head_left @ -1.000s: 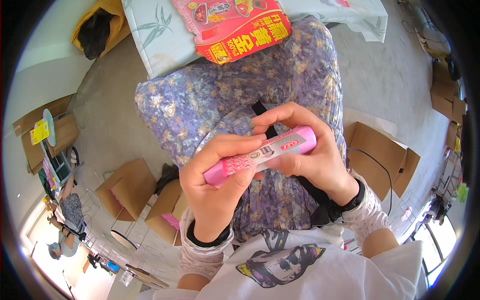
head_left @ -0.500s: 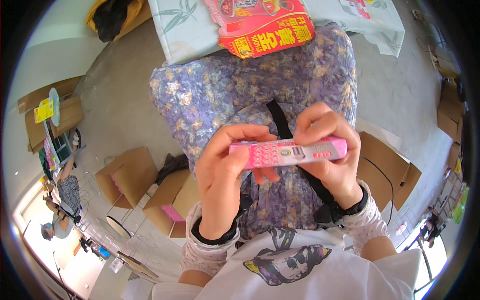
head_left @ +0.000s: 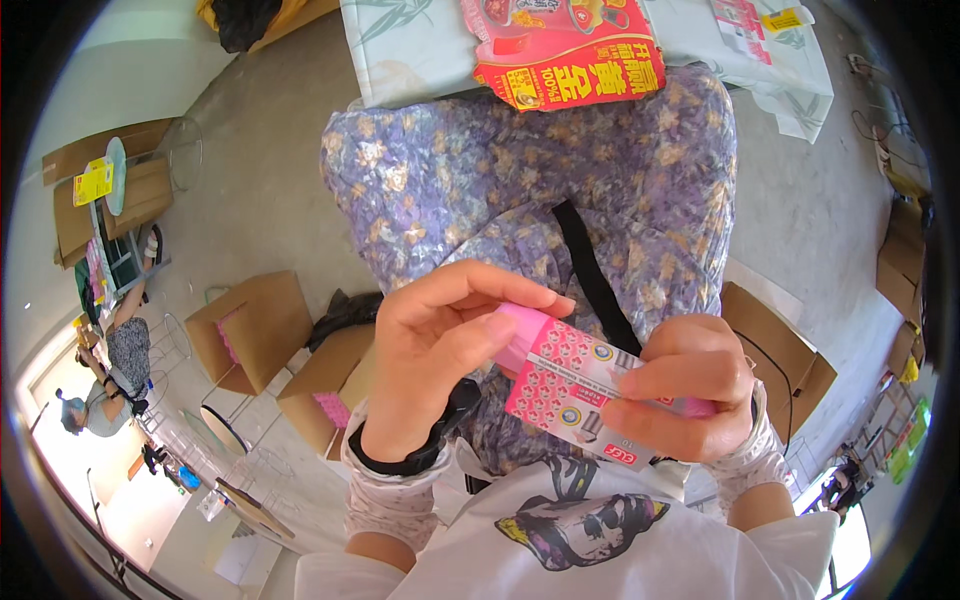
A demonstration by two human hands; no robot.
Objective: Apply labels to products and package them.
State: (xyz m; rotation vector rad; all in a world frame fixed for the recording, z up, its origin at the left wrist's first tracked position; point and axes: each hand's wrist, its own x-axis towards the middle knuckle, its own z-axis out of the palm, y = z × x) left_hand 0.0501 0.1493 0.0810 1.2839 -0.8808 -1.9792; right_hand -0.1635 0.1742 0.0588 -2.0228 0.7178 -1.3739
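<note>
Pink roll up over the flowered cloth! Left hand pinches its left end; right hand clasps the printed label and, it seems, the roll's right end, partly hidden there. The label's open flap spreads near-side. Far off, a red bag lies on the pale tablecloth.

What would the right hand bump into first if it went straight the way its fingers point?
Beyond the pink pack that the right hand holds, probably the left hand, near its wrist. Depth is hard to judge here, so it might pass above or below.
</note>
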